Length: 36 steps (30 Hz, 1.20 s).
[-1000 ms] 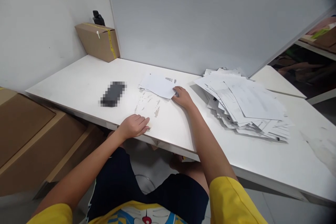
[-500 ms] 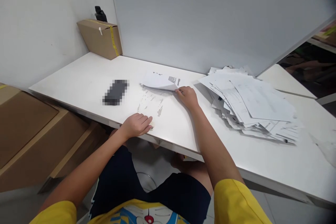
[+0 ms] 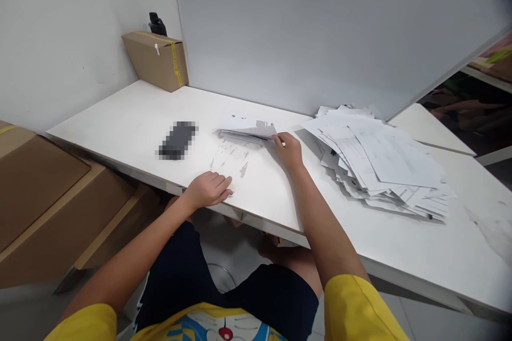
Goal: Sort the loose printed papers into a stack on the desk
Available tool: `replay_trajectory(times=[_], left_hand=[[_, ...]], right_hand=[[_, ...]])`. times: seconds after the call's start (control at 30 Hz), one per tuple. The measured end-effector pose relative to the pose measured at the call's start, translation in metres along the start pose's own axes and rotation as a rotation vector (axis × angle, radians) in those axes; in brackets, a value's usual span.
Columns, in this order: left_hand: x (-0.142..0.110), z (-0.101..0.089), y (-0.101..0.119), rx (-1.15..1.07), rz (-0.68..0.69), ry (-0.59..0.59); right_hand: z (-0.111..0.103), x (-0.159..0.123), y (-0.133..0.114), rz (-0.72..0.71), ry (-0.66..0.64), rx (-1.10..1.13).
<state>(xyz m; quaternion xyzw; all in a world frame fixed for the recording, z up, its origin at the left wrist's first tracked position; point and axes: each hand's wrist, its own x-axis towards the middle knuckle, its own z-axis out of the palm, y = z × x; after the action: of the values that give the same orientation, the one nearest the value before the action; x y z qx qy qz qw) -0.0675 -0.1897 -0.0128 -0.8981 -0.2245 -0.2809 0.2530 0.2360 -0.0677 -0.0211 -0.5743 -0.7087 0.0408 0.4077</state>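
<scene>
Several sheets in a small stack of papers (image 3: 248, 133) have come up along their near edge: a second ago the top one lay flat, and now they tilt, with printed grey undersides turned toward the person. This means the leaves are partly raised rather than flat, with the far part of the stack lying on the white table (image 3: 276, 192). The right hand (image 3: 288, 150) pinches the stack's near right corner between thumb and fingers. The left hand (image 3: 208, 190) rests at the table's front edge, as it did before, its fingers curled; whether they close on something small cannot be told. A large, uneven heap of paper (image 3: 388, 154) lies to the right, apart from the stack, and a blurred dark object (image 3: 177, 141) to the left. As for containers, a cardboard box (image 3: 154, 64) with yellow tape stands closed in the back corner, a black bottle (image 3: 157, 25) behind it. More brown boxes (image 3: 40, 192) sit beside the table at left, their contents hidden.
</scene>
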Motion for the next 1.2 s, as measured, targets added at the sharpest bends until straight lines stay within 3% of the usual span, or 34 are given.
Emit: replay_trajectory(times=[0.33,0.73,1.0,1.2], left_hand=[[0.000,-0.001,-0.001,-0.009,-0.001,0.000],[-0.001,0.000,-0.001,-0.025,-0.030,-0.041],[-0.003,0.003,-0.001,-0.095,-0.108,-0.093],[-0.005,0.005,-0.003,-0.110,-0.160,-0.077]], right_hand=[[-0.002,0.001,0.008,0.196,0.185,0.269],[-0.002,0.002,0.010,0.238,0.269,0.136],[-0.005,0.000,0.003,0.241,0.436,0.421],[-0.025,-0.009,-0.017,0.243,0.621,0.734]])
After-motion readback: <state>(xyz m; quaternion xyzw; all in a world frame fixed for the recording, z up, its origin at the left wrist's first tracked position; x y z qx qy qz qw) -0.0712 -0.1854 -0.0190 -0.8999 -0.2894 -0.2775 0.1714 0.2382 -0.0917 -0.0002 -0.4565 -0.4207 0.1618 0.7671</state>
